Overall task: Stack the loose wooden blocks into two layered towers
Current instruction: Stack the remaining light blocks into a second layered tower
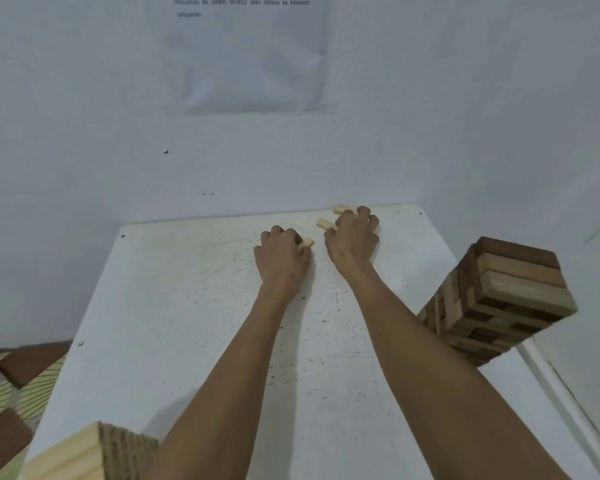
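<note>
Left hand [283,251]: fingers curled down, gripping one pale block [306,242]; its end shows at the hand's 3 o'clock side.

Right hand [354,237]: knuckles up, fingers curled. Thumb and forefinger appear closed on a second block [324,223], which sticks out at the hand's 9 o'clock. A third block [341,209] lies at 11 o'clock by the fingertips, near the far edge of the table [187,306]. I cannot confirm contact with it.

Both hands sit at 12 o'clock on the table, close to the wall. The dark-and-light tower [513,292] stands at 3 o'clock, near the right edge. The pale tower [84,452] sits at 7 o'clock, partly cut off by the frame.

Assessment: the step in hand is gathering the last loose pieces. Recommended practice:
- Seat each block flat in the grip before lifting.
- Take the third block only if it sits securely.
- Carry the right forearm well clear of the 3 o'clock tower, which it passes just beside.
- Lay each piece crosswise to the layer beneath and lower it without pushing sideways.
</note>
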`<state>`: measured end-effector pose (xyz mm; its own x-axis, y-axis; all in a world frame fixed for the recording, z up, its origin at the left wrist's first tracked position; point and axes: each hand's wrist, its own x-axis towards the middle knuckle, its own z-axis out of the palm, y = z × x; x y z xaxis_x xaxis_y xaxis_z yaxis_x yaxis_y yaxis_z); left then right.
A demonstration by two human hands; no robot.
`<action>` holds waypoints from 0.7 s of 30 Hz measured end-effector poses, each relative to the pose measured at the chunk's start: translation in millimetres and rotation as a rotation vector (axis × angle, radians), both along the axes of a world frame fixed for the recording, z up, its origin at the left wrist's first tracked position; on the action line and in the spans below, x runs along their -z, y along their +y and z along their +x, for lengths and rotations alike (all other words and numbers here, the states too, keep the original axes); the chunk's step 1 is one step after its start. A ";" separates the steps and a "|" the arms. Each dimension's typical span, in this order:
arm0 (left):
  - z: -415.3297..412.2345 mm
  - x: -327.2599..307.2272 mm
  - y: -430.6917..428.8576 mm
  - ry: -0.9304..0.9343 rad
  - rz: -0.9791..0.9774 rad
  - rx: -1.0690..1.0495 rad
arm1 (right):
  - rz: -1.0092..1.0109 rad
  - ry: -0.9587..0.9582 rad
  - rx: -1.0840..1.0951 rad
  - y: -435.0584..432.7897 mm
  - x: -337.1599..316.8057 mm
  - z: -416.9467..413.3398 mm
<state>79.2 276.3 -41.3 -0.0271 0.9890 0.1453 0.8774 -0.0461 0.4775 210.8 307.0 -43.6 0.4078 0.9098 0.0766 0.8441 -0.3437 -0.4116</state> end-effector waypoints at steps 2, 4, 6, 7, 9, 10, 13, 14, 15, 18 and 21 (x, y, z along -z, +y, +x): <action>0.0 2.1 2.1 -0.003 0.010 -0.024 | 0.045 0.010 0.030 3.6 2.9 -1.2; -0.1 3.0 4.0 -0.009 0.006 -0.036 | 0.100 0.043 0.015 8.8 4.5 -0.9; -0.3 2.7 4.8 -0.022 -0.003 -0.037 | 0.124 0.076 -0.025 14.2 4.8 0.3; -0.6 2.9 4.8 -0.027 -0.003 -0.038 | 0.119 0.084 -0.036 16.1 3.9 0.4; -2.4 5.0 3.2 -0.032 0.004 -0.046 | 0.102 0.070 -0.035 17.6 1.9 -0.6; -3.4 5.8 1.7 -0.037 0.004 -0.051 | 0.096 0.054 -0.035 17.4 1.1 -1.0; -7.3 5.8 -7.5 -0.051 -0.008 -0.070 | 0.067 -0.014 -0.057 12.6 1.4 0.0; -8.4 5.0 -11.9 -0.052 -0.015 -0.076 | 0.047 -0.030 -0.057 10.5 1.4 -0.1; -9.4 4.2 -17.0 -0.057 -0.020 -0.083 | 0.027 -0.037 -0.052 7.9 1.0 -0.9; -13.5 2.6 -34.9 -0.060 -0.022 -0.099 | -0.012 -0.054 -0.076 -3.2 -2.2 -7.7; -17.8 2.1 -55.7 -0.089 -0.011 -0.117 | -0.027 -0.064 -0.140 -24.7 -6.2 -15.1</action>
